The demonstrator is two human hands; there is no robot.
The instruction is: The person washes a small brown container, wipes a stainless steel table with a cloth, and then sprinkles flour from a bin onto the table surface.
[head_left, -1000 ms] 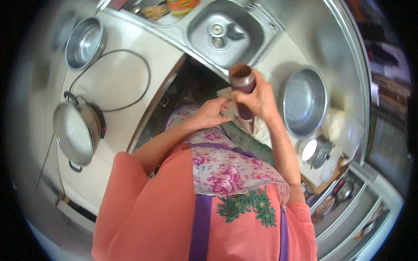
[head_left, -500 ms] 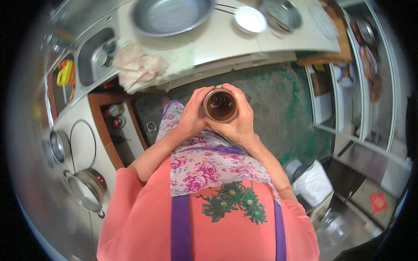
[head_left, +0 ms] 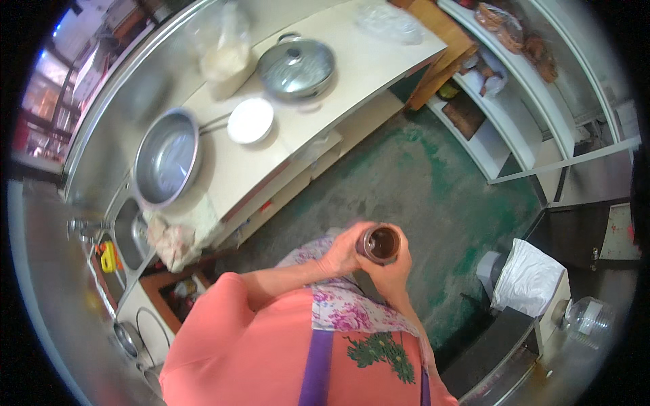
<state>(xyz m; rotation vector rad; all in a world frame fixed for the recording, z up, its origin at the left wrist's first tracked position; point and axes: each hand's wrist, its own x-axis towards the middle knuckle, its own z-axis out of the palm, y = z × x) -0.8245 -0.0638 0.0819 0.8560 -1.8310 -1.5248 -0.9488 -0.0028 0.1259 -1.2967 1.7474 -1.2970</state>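
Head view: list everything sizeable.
Cylindrical container: one, dark, near centre
Flat counter: one, cream, upper left
Round metal basin: one, silver, counter's left
Round bowl: one, white, right of basin
Lidded pan: one, silver, right of bowl
Translucent bag: one, whitish, beside pan
Metal sink: one, silver, left
Crumpled cloth: one, pale, beside sink
Open shelves: several, white, upper right
Wrinkled sheet: one, white, lower right
Plastic bottle: one, clear, beside sheet
Floor: one, greenish, centre
Floral apron: one, pinkish, worn
Shirt: one, coral, worn
Left hand: one, bare, around container
Right hand: one, bare, around container
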